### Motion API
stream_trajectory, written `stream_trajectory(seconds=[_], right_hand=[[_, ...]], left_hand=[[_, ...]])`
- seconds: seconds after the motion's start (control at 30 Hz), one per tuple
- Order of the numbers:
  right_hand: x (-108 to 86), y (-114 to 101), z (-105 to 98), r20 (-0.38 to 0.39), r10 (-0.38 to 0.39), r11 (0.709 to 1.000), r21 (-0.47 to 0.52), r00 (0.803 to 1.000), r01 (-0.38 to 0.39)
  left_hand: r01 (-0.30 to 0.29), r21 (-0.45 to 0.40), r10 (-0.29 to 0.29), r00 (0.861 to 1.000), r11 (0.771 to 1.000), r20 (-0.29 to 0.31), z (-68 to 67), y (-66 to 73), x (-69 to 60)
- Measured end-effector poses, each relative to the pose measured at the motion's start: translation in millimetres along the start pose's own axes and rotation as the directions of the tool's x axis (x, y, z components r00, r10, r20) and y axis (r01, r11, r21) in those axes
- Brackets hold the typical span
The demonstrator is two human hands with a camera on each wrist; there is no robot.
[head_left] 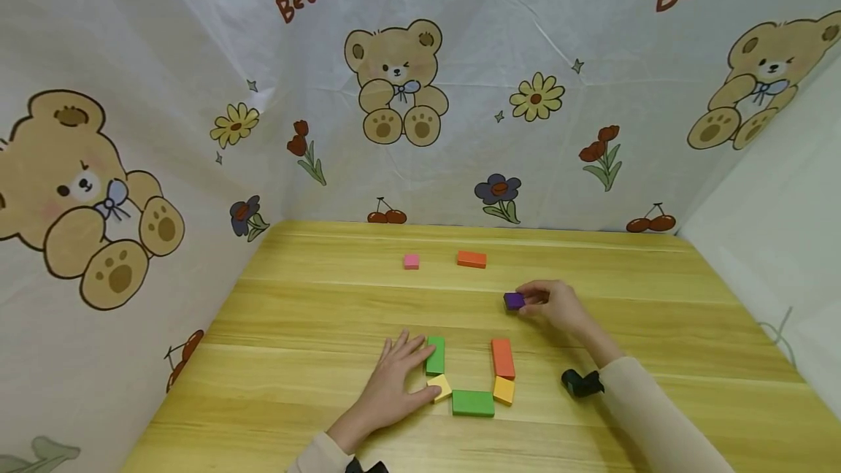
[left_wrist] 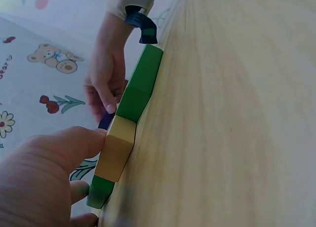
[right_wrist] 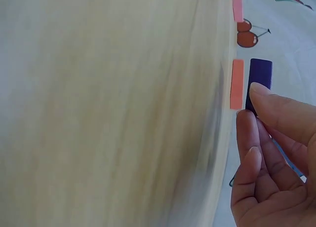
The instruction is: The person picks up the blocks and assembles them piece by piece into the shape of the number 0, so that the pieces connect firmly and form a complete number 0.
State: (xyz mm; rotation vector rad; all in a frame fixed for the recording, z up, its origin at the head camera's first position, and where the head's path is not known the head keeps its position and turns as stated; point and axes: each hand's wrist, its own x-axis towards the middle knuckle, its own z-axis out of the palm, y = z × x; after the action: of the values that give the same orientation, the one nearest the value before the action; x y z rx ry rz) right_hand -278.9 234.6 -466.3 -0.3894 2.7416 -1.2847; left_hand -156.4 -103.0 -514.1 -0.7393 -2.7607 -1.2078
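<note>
A yellow wood-grained table (head_left: 309, 312) lies before me; my left hand (head_left: 389, 389) lies spread, my right hand (head_left: 560, 305) pinches; by my left index is a green rectangular block (head_left: 436, 360); between my right thumb and fingers, a small purple block (head_left: 514, 302); touching my left thumb, a small yellow block (head_left: 443, 387).

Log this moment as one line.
Right hand: pinches purple rectangular block | left hand: touches squarish yellow block | farther: pink squarish block

Bounded far and left by white bear-print cloth (head_left: 434, 174), right by a plain white wall (head_left: 775, 239); fitted between with wood-grained tabletop (head_left: 315, 320).
</note>
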Motion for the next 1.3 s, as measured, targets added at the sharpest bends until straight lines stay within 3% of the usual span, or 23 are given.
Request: stream_trajectory(seconds=[0.67,1.3], right_hand=[[-11.7,-19,22,0.142,-0.147,0.987,-0.036,0.979,0.154],[-11.7,-19,25,0.215,-0.183,0.982,-0.016,0.959,0.19]], left_hand=[[0.004,0.017,-0.004,1.0,1.0,-0.01,1.2,-1.4,-0.1],[0.004,0.014,-0.004,1.0,1.0,0.003,-0.2,-0.5,0.6]])
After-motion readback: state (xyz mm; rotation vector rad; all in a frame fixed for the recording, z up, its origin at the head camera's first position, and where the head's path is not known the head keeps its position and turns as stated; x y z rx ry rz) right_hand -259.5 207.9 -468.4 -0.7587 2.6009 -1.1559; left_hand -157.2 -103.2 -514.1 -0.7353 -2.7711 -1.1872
